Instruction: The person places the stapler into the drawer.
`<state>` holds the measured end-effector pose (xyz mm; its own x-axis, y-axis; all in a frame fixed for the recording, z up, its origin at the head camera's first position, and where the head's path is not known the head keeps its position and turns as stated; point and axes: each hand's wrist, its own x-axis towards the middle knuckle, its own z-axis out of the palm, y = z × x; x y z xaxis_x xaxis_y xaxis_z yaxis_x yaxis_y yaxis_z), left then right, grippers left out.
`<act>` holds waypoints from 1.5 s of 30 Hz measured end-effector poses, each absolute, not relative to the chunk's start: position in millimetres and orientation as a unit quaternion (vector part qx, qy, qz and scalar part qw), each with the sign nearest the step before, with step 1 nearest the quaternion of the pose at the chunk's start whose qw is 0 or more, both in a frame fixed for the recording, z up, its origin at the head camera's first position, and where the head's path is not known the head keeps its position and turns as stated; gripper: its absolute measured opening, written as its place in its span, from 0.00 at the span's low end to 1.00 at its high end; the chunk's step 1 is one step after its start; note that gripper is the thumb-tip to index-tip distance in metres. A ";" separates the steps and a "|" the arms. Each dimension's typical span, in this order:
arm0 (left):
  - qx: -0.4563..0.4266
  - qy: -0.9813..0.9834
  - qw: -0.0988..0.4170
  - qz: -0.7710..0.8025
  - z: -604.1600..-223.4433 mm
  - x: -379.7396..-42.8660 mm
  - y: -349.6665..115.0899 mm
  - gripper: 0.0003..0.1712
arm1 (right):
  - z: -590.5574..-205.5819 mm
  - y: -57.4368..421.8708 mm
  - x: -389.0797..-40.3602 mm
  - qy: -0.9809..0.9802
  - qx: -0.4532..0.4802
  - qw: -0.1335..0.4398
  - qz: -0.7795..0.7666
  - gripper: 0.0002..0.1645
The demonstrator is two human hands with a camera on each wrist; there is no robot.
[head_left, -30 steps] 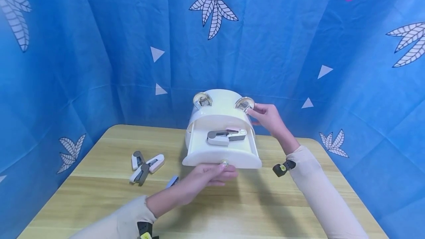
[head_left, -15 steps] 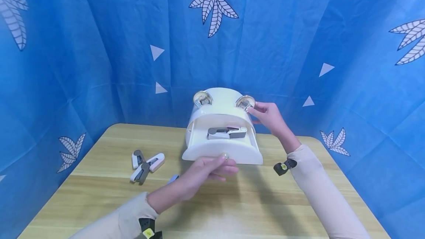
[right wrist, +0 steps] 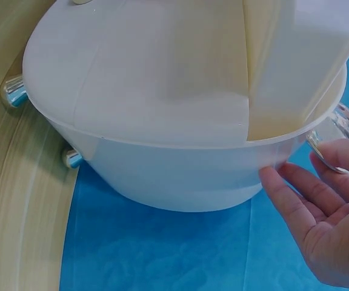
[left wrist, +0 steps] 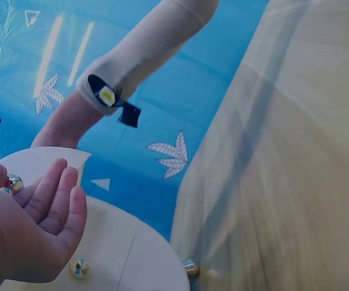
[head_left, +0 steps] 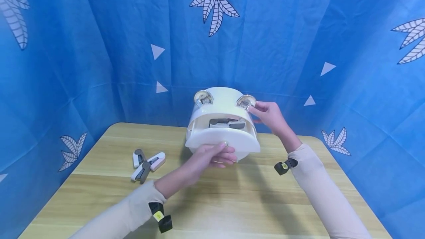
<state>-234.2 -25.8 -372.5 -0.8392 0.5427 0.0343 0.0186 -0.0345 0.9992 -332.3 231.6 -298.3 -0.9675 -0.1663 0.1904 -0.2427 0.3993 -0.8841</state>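
Note:
In the head view a white storage box (head_left: 222,97) with two round metal ears stands at the table's back. Its upper drawer (head_left: 206,137) is partly pulled out, with small grey-and-white staplers (head_left: 227,123) inside. My left hand (head_left: 214,154) pinches the drawer's gold knob (left wrist: 15,182) between thumb and finger, the other fingers loosely extended in the left wrist view. With thumb and fingers my right hand (head_left: 269,115) holds the right metal ear (head_left: 246,101); in the right wrist view, fingertips rest against the box's side wall (right wrist: 180,173).
Three small staplers (head_left: 146,165) lie in a cluster on the wooden table (head_left: 99,194), left of the box. A blue curtain (head_left: 132,28) hangs behind and on both sides. Below the drawer sits a second gold knob (left wrist: 80,268), and small metal feet (left wrist: 190,268) hold the box up.
My left hand has pushed the drawer inward, so less of its inside shows. The right hand stays on the ear. A bluish piece beside the left forearm is now hidden.

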 end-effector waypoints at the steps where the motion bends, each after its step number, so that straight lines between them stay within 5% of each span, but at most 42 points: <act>1: 0.210 0.666 0.190 0.690 -372.5 -236.9 -25.1 0.32 | -298.4 231.7 -332.4 -0.836 0.121 0.036 0.534 0.24; 45: 0.181 0.667 0.173 0.702 -367.7 -294.3 -18.9 0.29 | -296.4 231.9 -330.4 -0.839 0.128 0.034 0.528 0.25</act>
